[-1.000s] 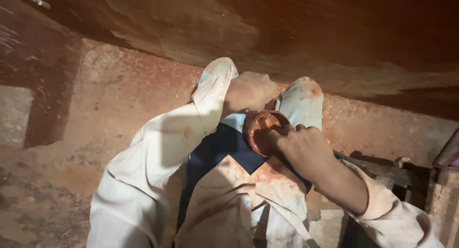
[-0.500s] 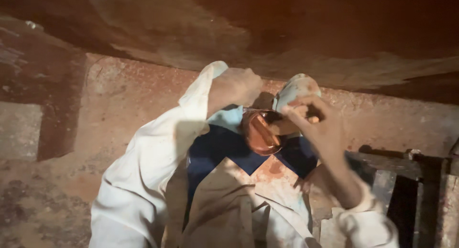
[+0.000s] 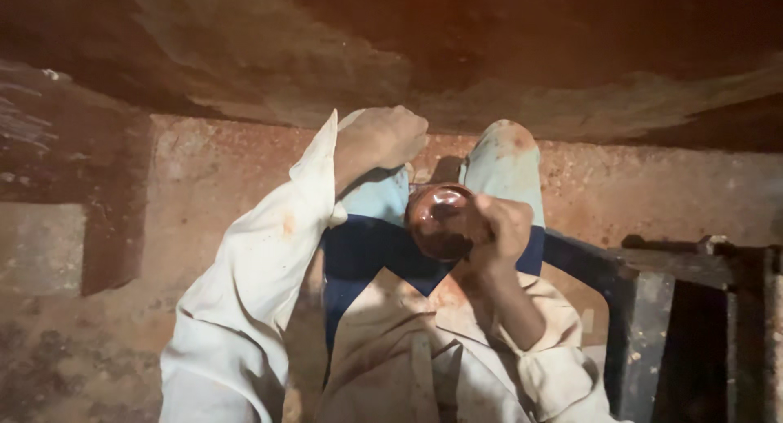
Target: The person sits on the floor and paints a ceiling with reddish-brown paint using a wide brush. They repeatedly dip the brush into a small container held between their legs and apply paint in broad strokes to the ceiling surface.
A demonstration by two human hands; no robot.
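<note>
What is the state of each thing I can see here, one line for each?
Left hand: closed in a fist, resting on the knee, holding nothing visible.
Right hand: closed around the bowl's rim.
Small round bowl: held over the lap, tilted, glossy reddish-brown.

A rust-red, stained floor (image 3: 204,186) spreads below. A dark blue seat (image 3: 367,252) lies under the pale blue trouser knees (image 3: 506,158). A dark metal frame (image 3: 693,264) stands at right, a grey block (image 3: 41,248) at left.

Right hand (image 3: 495,231) dropped from raised position, fingers now gripping round brown bowl (image 3: 440,221); left hand (image 3: 383,137) lifted higher.
</note>
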